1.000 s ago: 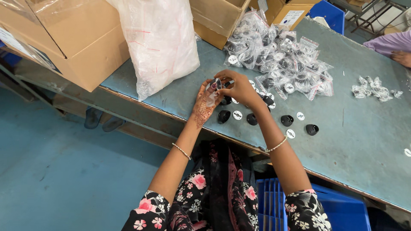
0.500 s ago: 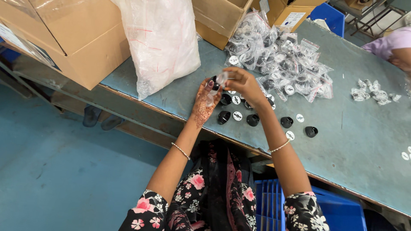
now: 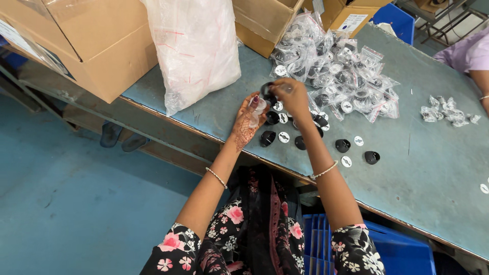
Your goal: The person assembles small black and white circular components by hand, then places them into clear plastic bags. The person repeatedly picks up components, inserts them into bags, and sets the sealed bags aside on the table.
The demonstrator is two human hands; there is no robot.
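Above the desk (image 3: 428, 168), the left hand (image 3: 247, 122) pinches a small clear bag (image 3: 259, 106) upright, mouth toward the right hand (image 3: 290, 97), whose grip clasps a black cap (image 3: 267, 89) just above it.

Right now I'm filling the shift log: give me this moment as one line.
left hand: holds small clear plastic bag | right hand: holds small black round part at bag | grey-green worktable: loose black parts, pile of bagged parts

Black sleeves with pink and white flowers, thin bangles on both wrists, a henna pattern on the left hand (image 3: 245, 122).
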